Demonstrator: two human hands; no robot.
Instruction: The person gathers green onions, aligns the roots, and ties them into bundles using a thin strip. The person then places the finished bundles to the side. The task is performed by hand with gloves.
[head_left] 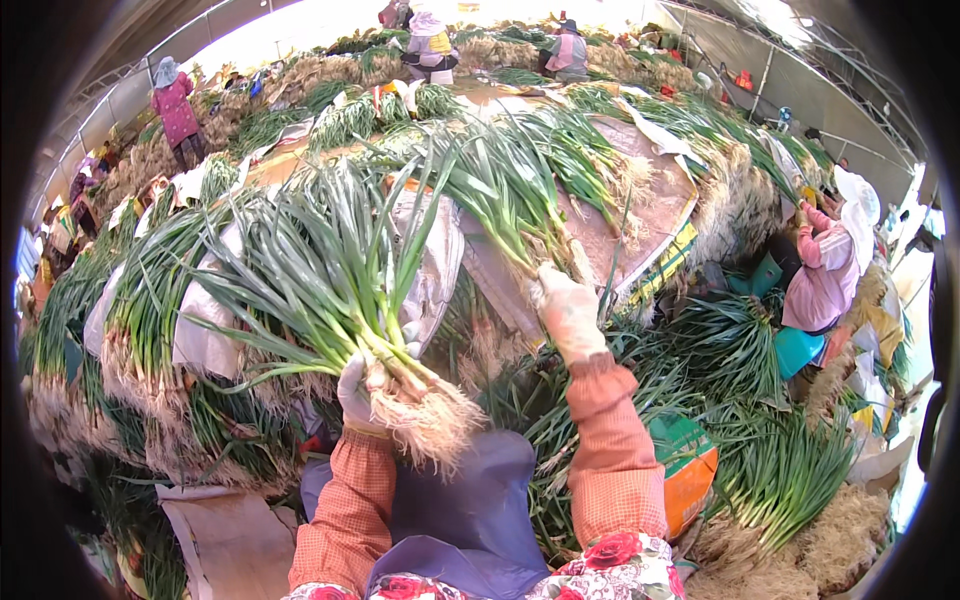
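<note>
My gloved left hand [357, 396] is closed around the stems of a bunch of leek-like greens [345, 290]. Its long flat leaves fan up and away, and its pale tangled roots hang above my lap. Farther right, my gloved right hand [566, 308] reaches forward, its fingers closed at the root end of a second bunch of the greens [513, 195]. That bunch lies on a flattened sack [625, 215] with its leaves pointing away. More greens [590, 165] rest on the sack just beyond my right hand.
Heaps of bundled greens [160, 310] rise on the left, roots hanging. At right, a person in pink [825, 265] sits close by with greens. Near my right arm are an orange-and-green sack [685, 470] and another bundle [790, 470]. Other people [175, 110] work farther back.
</note>
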